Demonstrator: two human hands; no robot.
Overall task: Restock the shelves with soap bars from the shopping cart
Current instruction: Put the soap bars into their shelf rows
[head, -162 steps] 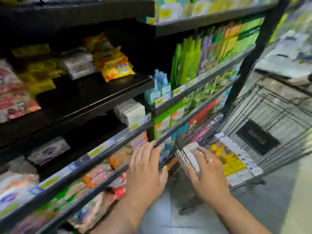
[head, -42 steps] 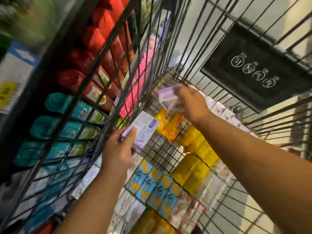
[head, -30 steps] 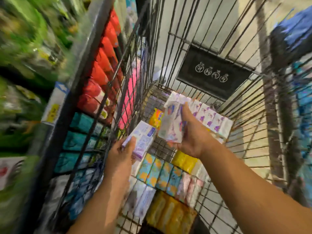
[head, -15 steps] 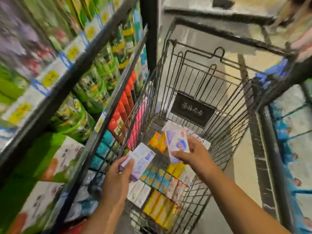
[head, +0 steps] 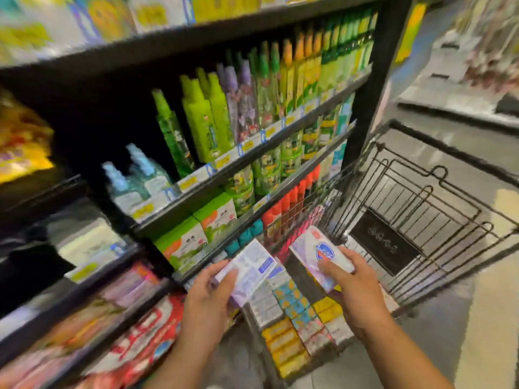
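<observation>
My left hand (head: 209, 299) grips a white and lilac soap box (head: 250, 269), held above the near left corner of the wire shopping cart (head: 415, 209). In my right hand (head: 355, 287) is a second lilac soap box (head: 314, 249) with a blue and red logo, held over the cart's middle. Below both hands, rows of boxed soap bars (head: 295, 315) in white, blue-orange and yellow lie on the cart floor. The shelves (head: 224, 175) stand to the left of the cart.
Green and lilac bottles (head: 213, 113) line the middle shelf, with green cartons (head: 196, 234) beneath. White soap boxes (head: 87, 242) sit on a dark shelf at the left, with dark room beside them. Red and pink packs (head: 140, 327) fill the lowest shelves. Grey floor lies right of the cart.
My view has swung up and left from the cart's inside to the shelves. Both hands have risen out of the cart, each still holding its soap box.
</observation>
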